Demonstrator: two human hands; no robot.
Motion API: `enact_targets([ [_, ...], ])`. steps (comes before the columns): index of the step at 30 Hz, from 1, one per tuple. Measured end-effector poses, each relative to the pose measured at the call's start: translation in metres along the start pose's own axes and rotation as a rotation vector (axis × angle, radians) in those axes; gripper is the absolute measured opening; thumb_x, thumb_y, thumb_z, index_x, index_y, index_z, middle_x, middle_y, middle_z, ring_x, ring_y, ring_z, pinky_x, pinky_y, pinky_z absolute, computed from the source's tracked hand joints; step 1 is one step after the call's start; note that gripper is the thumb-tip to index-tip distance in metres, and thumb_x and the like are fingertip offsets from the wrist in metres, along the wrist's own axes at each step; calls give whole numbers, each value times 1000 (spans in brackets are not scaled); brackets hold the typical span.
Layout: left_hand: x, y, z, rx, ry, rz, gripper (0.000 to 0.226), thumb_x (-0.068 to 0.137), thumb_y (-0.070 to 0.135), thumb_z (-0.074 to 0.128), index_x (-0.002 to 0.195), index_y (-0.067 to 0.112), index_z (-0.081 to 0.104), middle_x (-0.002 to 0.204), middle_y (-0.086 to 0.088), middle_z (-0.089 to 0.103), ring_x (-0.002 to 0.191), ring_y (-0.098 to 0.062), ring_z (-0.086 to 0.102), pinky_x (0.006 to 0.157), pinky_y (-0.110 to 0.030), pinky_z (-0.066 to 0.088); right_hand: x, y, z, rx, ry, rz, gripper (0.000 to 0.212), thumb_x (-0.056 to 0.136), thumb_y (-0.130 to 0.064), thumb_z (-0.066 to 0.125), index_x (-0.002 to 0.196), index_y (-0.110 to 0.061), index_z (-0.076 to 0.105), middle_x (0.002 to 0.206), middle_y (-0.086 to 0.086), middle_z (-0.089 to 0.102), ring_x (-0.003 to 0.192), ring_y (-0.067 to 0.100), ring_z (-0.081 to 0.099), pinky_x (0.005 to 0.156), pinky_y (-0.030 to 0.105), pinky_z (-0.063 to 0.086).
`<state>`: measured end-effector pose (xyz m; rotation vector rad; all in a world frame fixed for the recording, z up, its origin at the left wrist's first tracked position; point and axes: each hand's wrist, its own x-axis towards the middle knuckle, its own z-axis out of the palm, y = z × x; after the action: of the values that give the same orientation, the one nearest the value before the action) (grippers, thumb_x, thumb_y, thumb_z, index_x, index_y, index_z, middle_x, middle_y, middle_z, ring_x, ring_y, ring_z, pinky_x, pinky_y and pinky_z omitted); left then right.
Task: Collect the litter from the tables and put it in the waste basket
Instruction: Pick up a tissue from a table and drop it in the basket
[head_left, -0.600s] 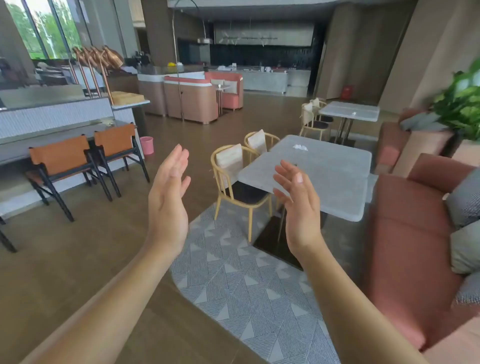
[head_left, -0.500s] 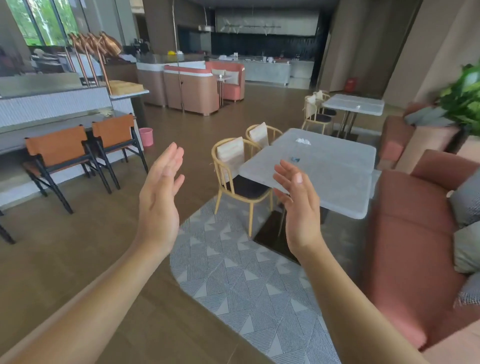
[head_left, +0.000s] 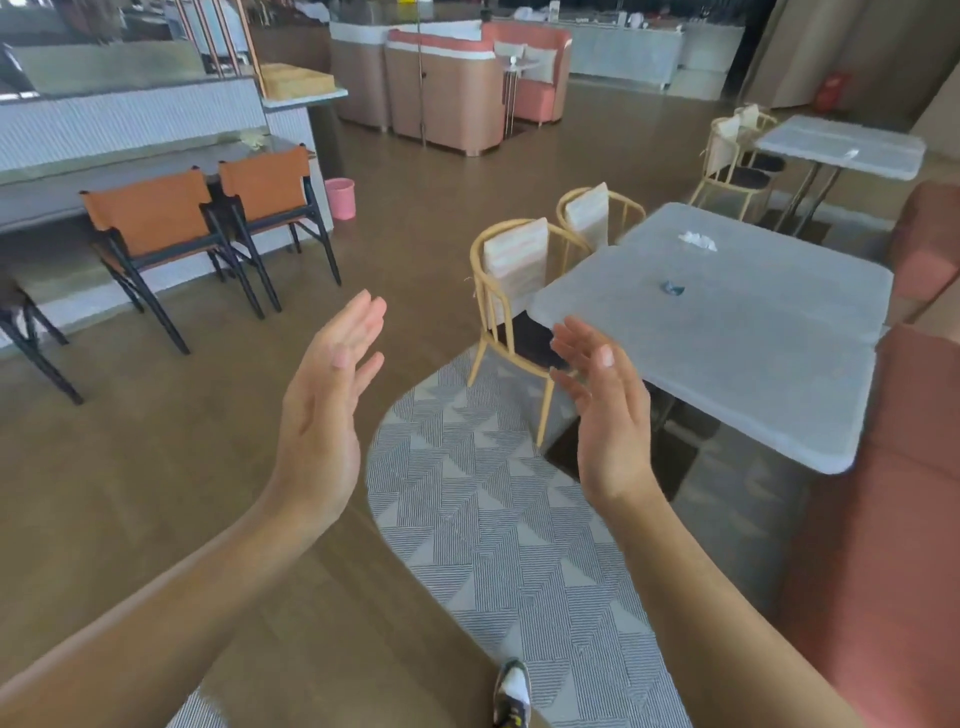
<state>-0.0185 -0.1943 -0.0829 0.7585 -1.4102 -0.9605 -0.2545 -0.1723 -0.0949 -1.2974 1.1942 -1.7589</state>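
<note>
The grey table (head_left: 727, 364) stands at your right. Your left hand (head_left: 322, 415) and right hand (head_left: 608, 415) hover apart, palms facing, fingers straight, holding nothing. The pink waste basket (head_left: 340, 198) sits far left. On the table lie 2 litter items: white tissue (head_left: 697, 240), blue scrap (head_left: 673, 287).

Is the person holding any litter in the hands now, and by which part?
Nothing is held. The left hand and right hand are both open and empty.

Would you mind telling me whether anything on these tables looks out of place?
Yes: a crumpled white tissue and a small blue scrap lie loose on the near grey table, like litter. A pale scrap sits on the far table, too small to identify.
</note>
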Motion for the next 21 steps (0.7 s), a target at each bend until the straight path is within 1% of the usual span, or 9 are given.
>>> enact_targets([
  [2,20,-21,14,-7,42,-29,47,107,53,36,150,36,49,161,4,52,153,-15,43,125,-46,36,29,20,-2,2,-29,9,62,97,-76,46,136,-33,66,139,-10,67,136,14,59,112,47,48],
  [5,48,-42,34,-41,113,-80,48,104,62,43,145,41,53,159,5,53,152,-13,44,124,-44,37,67,43,-8,1,-65,41,66,98,-75,45,139,-27,64,139,-10,67,137,13,58,114,50,47],
  [6,58,-49,40,-48,136,-87,47,103,61,44,144,42,53,159,5,53,151,-13,45,124,-45,37,80,51,-10,5,-82,43,67,98,-75,45,139,-26,64,139,-10,67,137,13,58,114,50,47],
  [9,87,-71,53,-42,170,-105,46,103,55,41,145,38,52,159,6,54,150,-13,46,124,-47,37,114,70,-12,37,-107,78,61,100,-72,45,137,-27,65,136,-8,68,135,15,59,110,41,49],
  [11,102,-83,55,-43,177,-112,47,105,53,40,147,35,51,158,6,54,151,-14,46,124,-48,37,133,79,-10,56,-120,106,56,102,-64,45,137,-25,65,134,-8,69,133,15,60,105,32,51],
  [13,119,-95,56,-45,181,-121,47,105,52,40,147,34,51,158,6,54,151,-15,46,124,-49,37,155,90,-8,60,-130,117,53,103,-60,44,136,-24,65,133,-7,69,132,15,61,103,29,52],
  [17,156,-117,52,-43,191,-129,43,106,49,39,146,37,53,159,6,54,151,-14,45,125,-48,36,196,110,5,59,-156,118,51,101,-67,46,134,-33,66,135,-6,69,134,18,61,109,40,50],
  [19,175,-130,45,-39,199,-130,43,106,49,39,146,38,52,158,7,54,151,-14,46,125,-48,37,214,121,16,51,-163,121,58,98,-74,47,134,-34,66,136,-6,69,135,17,60,110,40,50],
  [21,195,-145,35,-30,203,-127,44,106,50,38,146,38,51,159,6,54,151,-14,46,124,-48,37,232,135,29,48,-160,130,60,98,-73,47,135,-31,66,136,-7,69,134,16,60,111,41,50],
])
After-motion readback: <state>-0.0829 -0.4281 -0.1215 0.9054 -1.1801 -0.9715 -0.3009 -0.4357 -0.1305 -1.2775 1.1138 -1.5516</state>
